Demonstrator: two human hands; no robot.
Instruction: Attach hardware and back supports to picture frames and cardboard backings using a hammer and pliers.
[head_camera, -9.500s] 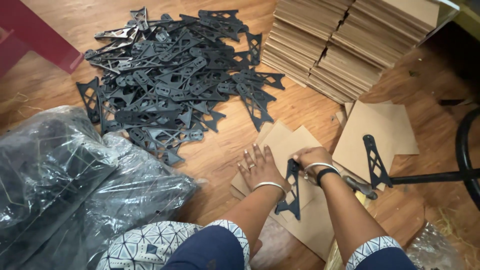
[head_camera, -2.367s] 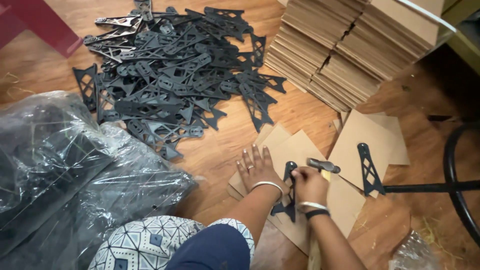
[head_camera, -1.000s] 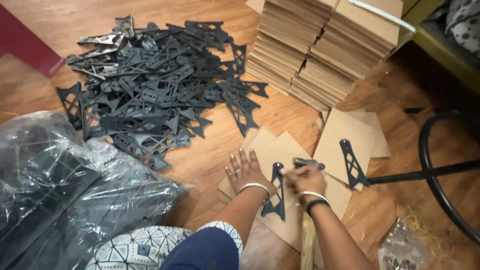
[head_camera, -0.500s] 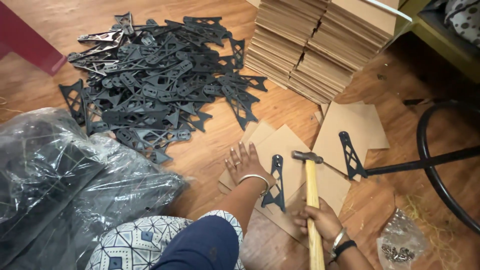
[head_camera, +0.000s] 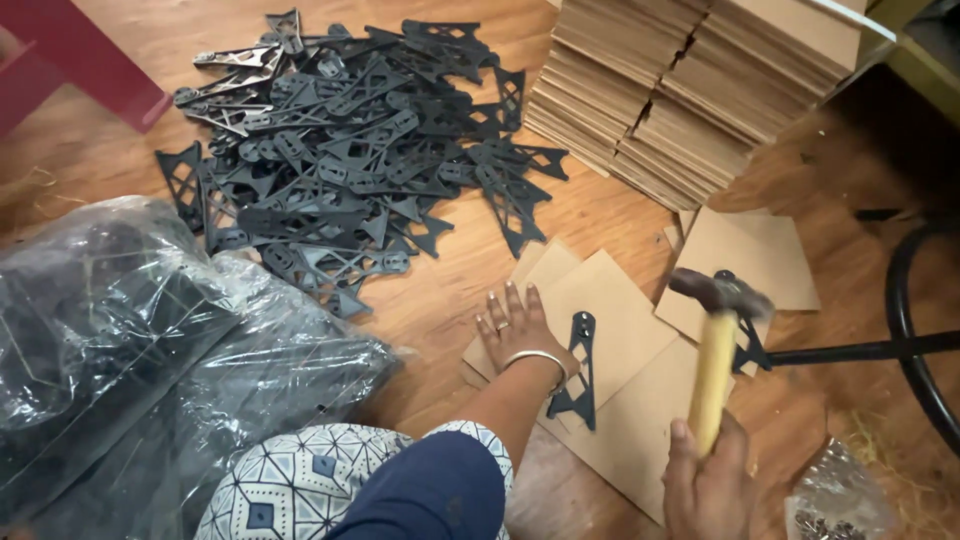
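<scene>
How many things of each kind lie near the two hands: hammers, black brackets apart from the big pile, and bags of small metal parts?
Hammer, held in the right hand: 1
Black brackets apart from the pile: 2, one beside the left hand, one partly behind the hammer
Bag of small metal parts: 1
Total: 4

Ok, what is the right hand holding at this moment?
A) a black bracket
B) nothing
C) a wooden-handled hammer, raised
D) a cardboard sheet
C: the right hand grips the hammer by its wooden handle, with the head lifted above the cardboard sheets, where the left hand lies flat beside a black bracket.
</scene>
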